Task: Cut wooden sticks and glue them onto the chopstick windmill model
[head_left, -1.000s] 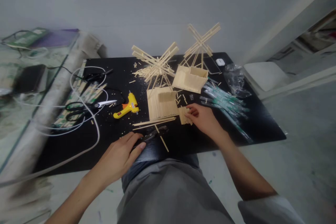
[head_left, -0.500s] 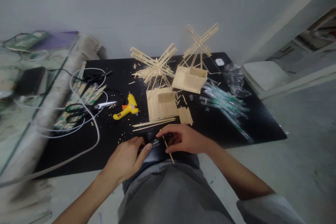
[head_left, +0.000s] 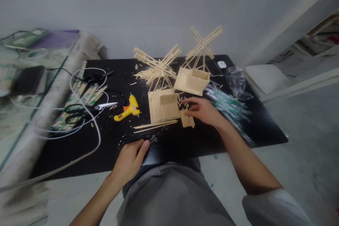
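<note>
On the black table point(head_left: 238, 130) my left hand point(head_left: 129, 159) lies near the front edge, fingers curled over the handles of a dark cutting tool point(head_left: 158, 135) whose tip points up and right. My right hand point(head_left: 203, 110) reaches further back, fingers stretched out and touching a small stack of short wooden sticks point(head_left: 187, 119); I see nothing held in it. Just left of that stack lies a flat panel of glued sticks point(head_left: 162, 106). Two long sticks point(head_left: 155, 125) lie below the panel.
A yellow glue gun point(head_left: 128, 108), black-handled scissors point(head_left: 84, 107) and a looping white cable point(head_left: 92, 130) lie to the left. Behind stand a stick box point(head_left: 192, 80) and two stick windmill crosses point(head_left: 156, 64) point(head_left: 203, 44). Clear plastic wrappers point(head_left: 229, 104) lie to the right.
My right hand held a stick near the cutting tool half a second ago; it has gone back up to the short-stick stack, and that stick is gone from view. My left hand has hardly moved.
</note>
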